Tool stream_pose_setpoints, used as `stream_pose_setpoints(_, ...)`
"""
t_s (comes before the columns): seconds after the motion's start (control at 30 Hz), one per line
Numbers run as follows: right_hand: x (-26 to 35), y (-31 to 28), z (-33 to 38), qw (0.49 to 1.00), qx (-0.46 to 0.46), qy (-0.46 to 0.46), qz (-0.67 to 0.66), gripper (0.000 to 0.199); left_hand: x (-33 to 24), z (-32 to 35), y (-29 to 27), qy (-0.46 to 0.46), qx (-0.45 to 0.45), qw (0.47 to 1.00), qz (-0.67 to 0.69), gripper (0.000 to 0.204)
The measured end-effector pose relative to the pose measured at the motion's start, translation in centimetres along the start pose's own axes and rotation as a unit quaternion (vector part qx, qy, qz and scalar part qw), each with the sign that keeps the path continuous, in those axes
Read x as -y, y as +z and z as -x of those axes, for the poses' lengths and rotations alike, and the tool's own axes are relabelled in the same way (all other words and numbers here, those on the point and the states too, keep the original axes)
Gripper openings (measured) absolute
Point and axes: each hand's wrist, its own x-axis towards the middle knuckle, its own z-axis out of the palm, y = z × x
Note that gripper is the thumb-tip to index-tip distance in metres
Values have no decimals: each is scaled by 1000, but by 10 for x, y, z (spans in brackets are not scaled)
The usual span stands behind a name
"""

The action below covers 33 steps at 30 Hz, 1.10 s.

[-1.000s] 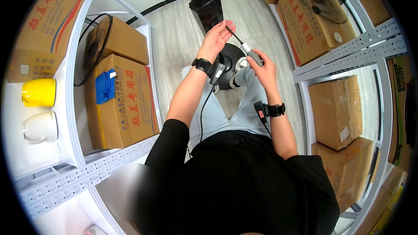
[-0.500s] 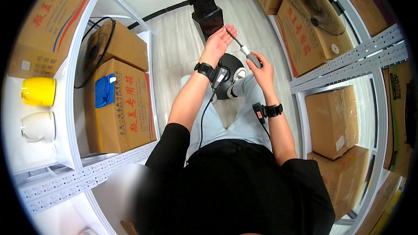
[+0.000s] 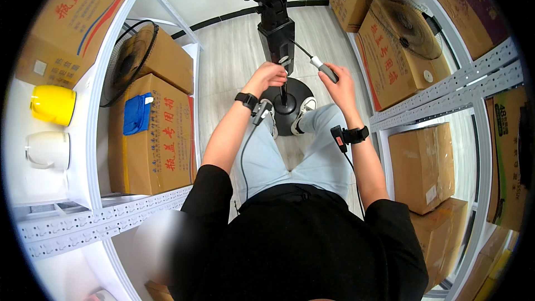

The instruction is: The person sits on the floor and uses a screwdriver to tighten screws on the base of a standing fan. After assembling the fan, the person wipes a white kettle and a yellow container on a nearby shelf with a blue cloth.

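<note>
Gripping the screwdriver (image 3: pixel 322 67), the right hand (image 3: pixel 343 86) should steady it; the left hand (image 3: pixel 267 77) curls, any pinch unclear.

Gap noted between left hand (image 3: pixel 270 75) and right hand (image 3: pixel 341 86), above the fan base (image 3: pixel 301 92). Screwdriver (image 3: pixel 319 63) slants across its far side; post (image 3: pixel 274 34) obstructs ahead. Passage exists either side of post, bounded by left shelf (image 3: pixel 111 215) and right shelf (image 3: pixel 446 85).

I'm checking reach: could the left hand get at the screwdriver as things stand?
Likely yes: the left hand is nearby, with nothing visible between it and the screwdriver, though the right hand holds it.
</note>
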Motion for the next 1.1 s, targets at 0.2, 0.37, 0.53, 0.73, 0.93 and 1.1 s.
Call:
stream_pose_setpoints(0.2, -8, 0, -15, 967, 110, 193, -128, 35, -25, 11, -25, 308, -280, 885, -207, 83)
stream_pose_setpoints(0.37, -10, 0, -5, 952, 111, 197, -206, 52, -92, 34, 4, 448, -179, 868, -121, 89)
stream_pose_setpoints(0.53, -15, -1, -10, 965, 109, 170, -171, 46, -96, 30, 6, 420, -210, 868, -163, 72)
stream_pose_setpoints(0.73, -13, -11, -17, 929, 179, 231, -226, 39, -92, 33, 6, 429, -229, 859, -158, 68)
stream_pose_setpoints(0.93, -2, -13, -16, 932, 148, 243, -223, 40, -88, 31, 11, 436, -242, 857, -127, 68)
stream_pose_setpoints(1.1, -2, -10, -16, 903, 183, 290, -259, 34, -89, 36, 11, 437, -243, 858, -119, 68)
